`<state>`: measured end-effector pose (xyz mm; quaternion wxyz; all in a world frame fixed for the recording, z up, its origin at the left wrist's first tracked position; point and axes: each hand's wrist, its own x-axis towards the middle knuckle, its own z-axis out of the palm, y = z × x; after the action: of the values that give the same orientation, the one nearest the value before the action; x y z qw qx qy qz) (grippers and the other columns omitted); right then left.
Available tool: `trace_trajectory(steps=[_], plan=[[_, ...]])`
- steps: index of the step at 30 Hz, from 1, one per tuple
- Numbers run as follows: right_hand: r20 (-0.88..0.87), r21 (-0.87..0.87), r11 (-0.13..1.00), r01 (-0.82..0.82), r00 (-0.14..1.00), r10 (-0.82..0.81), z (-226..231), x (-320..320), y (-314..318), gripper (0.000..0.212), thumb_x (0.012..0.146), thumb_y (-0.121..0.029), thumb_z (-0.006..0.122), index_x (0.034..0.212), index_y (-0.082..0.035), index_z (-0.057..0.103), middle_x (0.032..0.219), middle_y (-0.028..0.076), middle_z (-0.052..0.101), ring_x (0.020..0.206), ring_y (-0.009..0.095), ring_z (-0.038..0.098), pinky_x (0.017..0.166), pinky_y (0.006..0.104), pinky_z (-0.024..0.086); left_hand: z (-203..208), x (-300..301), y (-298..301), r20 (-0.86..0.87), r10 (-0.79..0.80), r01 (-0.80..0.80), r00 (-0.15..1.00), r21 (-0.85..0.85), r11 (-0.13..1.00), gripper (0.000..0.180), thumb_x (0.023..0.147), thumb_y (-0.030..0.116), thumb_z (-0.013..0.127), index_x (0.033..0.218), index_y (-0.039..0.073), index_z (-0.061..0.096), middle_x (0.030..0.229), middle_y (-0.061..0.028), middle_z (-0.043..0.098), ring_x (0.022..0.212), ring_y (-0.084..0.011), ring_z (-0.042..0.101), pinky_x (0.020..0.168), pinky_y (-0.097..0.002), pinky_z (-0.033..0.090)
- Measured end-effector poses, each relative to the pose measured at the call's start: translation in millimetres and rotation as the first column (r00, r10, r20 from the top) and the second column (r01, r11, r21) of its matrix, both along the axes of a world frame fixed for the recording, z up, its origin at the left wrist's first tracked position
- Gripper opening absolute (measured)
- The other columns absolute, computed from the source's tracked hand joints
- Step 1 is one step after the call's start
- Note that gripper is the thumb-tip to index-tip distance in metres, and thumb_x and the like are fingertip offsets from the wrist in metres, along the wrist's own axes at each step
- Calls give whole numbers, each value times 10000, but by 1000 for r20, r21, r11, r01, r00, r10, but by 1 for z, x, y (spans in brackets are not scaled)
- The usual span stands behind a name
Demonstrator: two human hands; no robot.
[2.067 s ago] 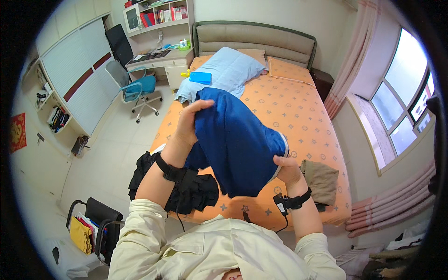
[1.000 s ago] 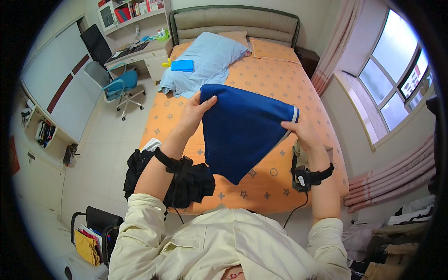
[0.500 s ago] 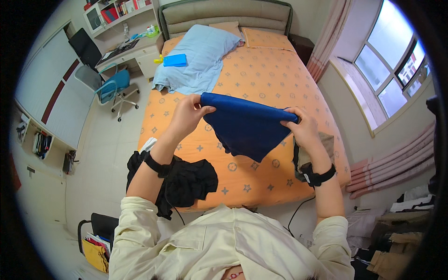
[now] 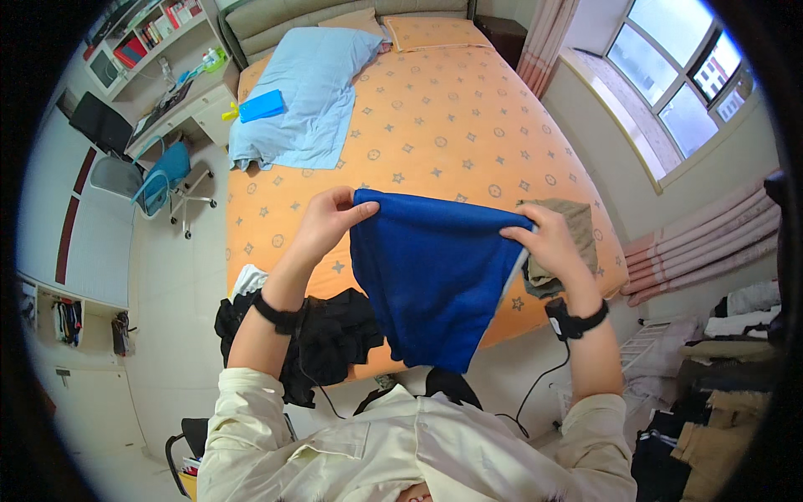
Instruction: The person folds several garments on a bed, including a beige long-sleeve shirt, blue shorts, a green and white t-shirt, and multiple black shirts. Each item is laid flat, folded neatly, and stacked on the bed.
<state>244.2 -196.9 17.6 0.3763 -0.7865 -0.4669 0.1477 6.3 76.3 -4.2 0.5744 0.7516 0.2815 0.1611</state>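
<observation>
As I view the bed (image 4: pixel 443 109) remotely: one blue garment (image 4: pixel 437 284) — hung at the bed's foot, left hand (image 4: pixel 329 219) pinching one upper corner, right hand (image 4: pixel 549 240) the other; black clothes (image 4: pixel 341 330), bed's near-left corner; khaki garment (image 4: pixel 575 226), near-right corner.

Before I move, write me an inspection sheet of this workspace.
Surface: bed, orange patterned cover.
Work in hand: blue cloth, held up stretched between both hands, lower part hanging.
Clutter: black clothes near the bed's left front corner; khaki clothes at right; bright blue packet on the light blue pillow.
Hands: left hand pinches the cloth's upper left corner; right hand its upper right.
Cables: one hangs from the right wrist strap; another runs beside the left forearm.
Surroundings: chair and desk at left; window at right.
</observation>
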Motion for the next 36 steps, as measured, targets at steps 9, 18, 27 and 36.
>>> trace_trajectory(steps=[9, 18, 27, 36], plan=[[333, -133, 991, -26, 940, 70, -209, 115, 96, 231, 752, -161, 755, 893, -4, 660, 867, 156, 662, 874, 370, 609, 781, 437, 485, -201, 118, 64, -165, 129, -156, 978, -158, 975, 198, 839, 167, 737, 907, -18, 712, 822, -47, 692, 761, -137, 619, 714, -296, 495], [300, -113, 966, -233, 919, 256, -332, 36, 3, 180, 702, -85, 680, 872, -80, 622, 976, 69, 591, 1023, 278, 543, 968, 476, 373, -310, 25, -21, -481, 29, -224, 876, -353, 908, 334, 891, 322, 699, 985, 2, 711, 892, -31, 694, 833, -120, 602, 779, -287, 476], [-181, -295, 955, 26, 980, -82, -419, -26, -53, 568, 765, -99, 700, 1292, -20, 502, 1326, 192, 501, 1293, 345, 412, 1075, 477, 324, -405, -26, -91, -652, 155, -354, 742, -186, 916, 570, 828, 395, 764, 1123, -57, 581, 1034, -180, 664, 954, -260, 641, 848, -374, 522], [-947, -298, 946, 127, -161, -277, -449, -32, 3, 727, 824, -164, 751, 1421, 19, 377, 1346, 170, 541, 1225, 315, 533, 1060, 434, 415, -410, 10, -95, -442, 61, -420, 895, -789, 449, 769, 804, 252, 803, 1410, -3, 403, 1352, -175, 545, 1186, -308, 564, 1024, -434, 453]])
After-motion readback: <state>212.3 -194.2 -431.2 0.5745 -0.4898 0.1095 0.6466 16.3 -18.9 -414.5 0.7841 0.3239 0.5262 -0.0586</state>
